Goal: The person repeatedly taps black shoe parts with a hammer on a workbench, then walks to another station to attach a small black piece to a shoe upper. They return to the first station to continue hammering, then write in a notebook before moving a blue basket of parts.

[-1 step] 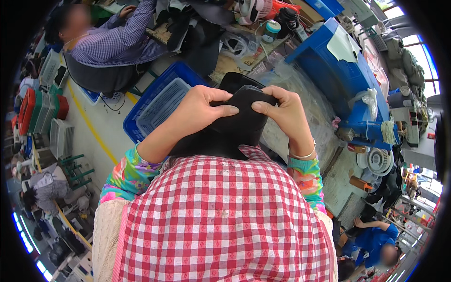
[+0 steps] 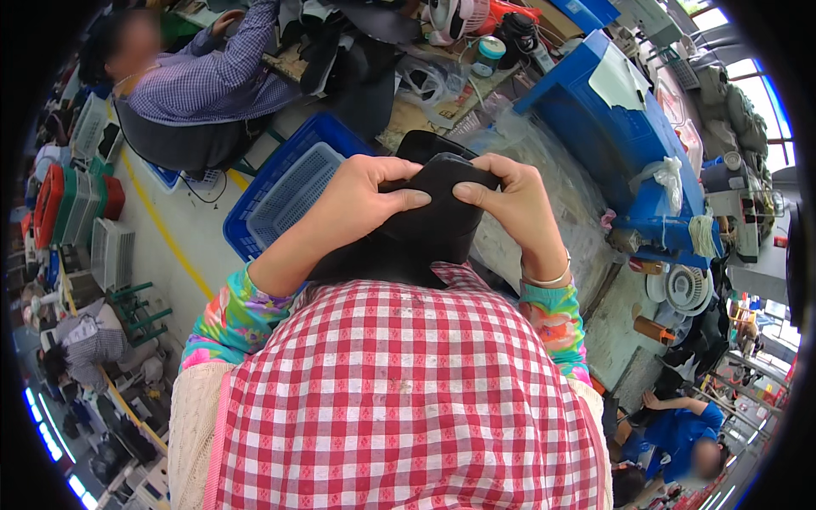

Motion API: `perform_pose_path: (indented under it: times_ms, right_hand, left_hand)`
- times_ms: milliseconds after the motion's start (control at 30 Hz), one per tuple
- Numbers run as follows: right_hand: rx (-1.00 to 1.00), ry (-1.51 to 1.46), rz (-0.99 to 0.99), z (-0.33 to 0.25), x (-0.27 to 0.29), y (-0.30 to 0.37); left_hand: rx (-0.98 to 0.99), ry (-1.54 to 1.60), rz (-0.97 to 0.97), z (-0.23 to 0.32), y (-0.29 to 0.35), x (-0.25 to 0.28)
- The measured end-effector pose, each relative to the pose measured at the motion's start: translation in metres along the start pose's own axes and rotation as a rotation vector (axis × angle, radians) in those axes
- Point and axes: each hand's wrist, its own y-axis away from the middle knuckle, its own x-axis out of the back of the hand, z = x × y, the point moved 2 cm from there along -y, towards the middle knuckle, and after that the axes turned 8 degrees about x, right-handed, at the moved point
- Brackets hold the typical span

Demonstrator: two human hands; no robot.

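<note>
Between both hands I hold a black, leather-like piece (image 2: 442,200) with a rounded, folded upper edge. My left hand (image 2: 361,200) pinches its left side, thumb on the near face and fingers behind. On the right side, my right hand (image 2: 514,200) grips it the same way, thumb pressed flat near the corner. More black material (image 2: 365,262) lies below it, over the top of my red-and-white checked apron (image 2: 399,365). Whether that material is joined to the piece I hold, I cannot tell.
Left of my hands stands a blue basket (image 2: 240,223) with a lighter blue one (image 2: 293,191) inside. Ahead is a cluttered bench with black scraps, a jar (image 2: 489,53) and a fan (image 2: 455,17). A blue machine (image 2: 586,119) stands at right. Co-workers sit far left (image 2: 195,89) and lower right (image 2: 684,433).
Almost nothing differs. My hands keep the same pinch on the black piece, and the co-worker at the far left has shifted slightly.
</note>
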Motion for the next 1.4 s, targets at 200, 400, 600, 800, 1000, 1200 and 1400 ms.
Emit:
perform_pose_path:
  times_ms: [200, 400, 600, 800, 1000, 1200, 1400]
  right_hand:
    - [-0.003, 0.036, 0.018, 0.002, 0.001, -0.001]
    - [0.01, 0.084, 0.032, 0.006, -0.003, -0.001]
    - [0.025, 0.097, -0.02, 0.005, -0.004, -0.005]
    - [0.07, 0.113, -0.013, 0.002, -0.004, -0.008]
    - [0.108, 0.124, -0.042, 0.003, -0.005, -0.009]
    - [0.098, 0.092, -0.017, 0.007, -0.007, -0.009]
    - [0.079, 0.117, 0.026, 0.009, -0.005, -0.009]
  left_hand:
    - [-0.081, 0.036, 0.141, 0.0, 0.0, -0.016]
    - [0.004, 0.207, 0.053, -0.009, -0.007, -0.01]
    - [0.041, -0.005, -0.096, 0.011, -0.021, 0.013]
    - [0.101, -0.15, -0.239, 0.042, -0.045, 0.024]
    - [0.255, -0.273, -0.522, 0.062, -0.071, 0.035]
    - [0.275, -0.331, -0.619, 0.069, -0.079, 0.031]
    - [0.232, -0.32, -0.571, 0.066, -0.077, 0.029]
